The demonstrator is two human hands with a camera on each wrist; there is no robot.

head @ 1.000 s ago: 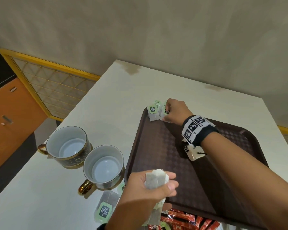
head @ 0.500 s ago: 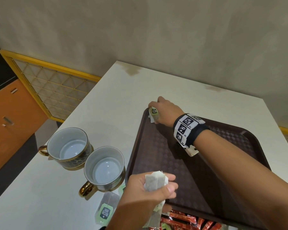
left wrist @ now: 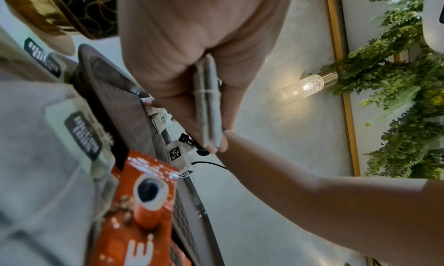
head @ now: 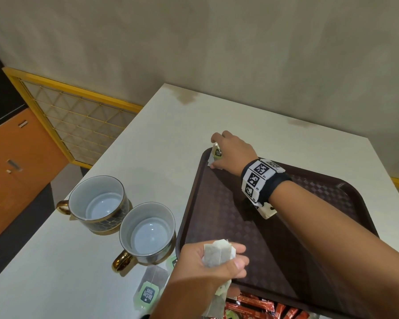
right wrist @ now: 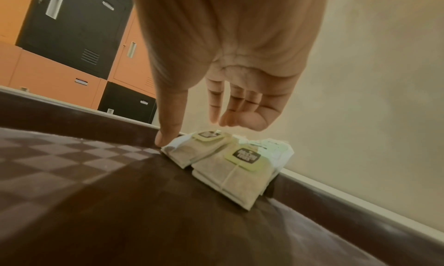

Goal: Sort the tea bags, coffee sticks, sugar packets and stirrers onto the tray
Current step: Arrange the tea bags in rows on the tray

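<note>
A dark brown tray (head: pixel 240 226) lies on the white table. Several tea bags (right wrist: pixel 230 167) with green tags are piled in its far left corner. My right hand (head: pixel 214 153) is over that pile: the thumb (right wrist: pixel 168 137) touches the edge of one bag, and the other fingers hang loosely just above without gripping. My left hand (head: pixel 237 256) hovers at the tray's near left edge and grips a tea bag (head: pixel 217 252) between thumb and fingers. The same tea bag (left wrist: pixel 207 103) shows edge-on in the left wrist view.
Two empty cups (head: pixel 97 203) (head: pixel 148 231) with gold handles stand left of the tray. A loose tea bag (head: pixel 150 288) lies on the table near the closer cup. Orange-red coffee sticks (head: pixel 258 305) lie at the tray's near edge. The table (head: pixel 251 116) meets a wall.
My right hand has shifted left toward the tray corner and now covers the tea bags that lay spread beside it. My left hand still holds its tea bag in place.
</note>
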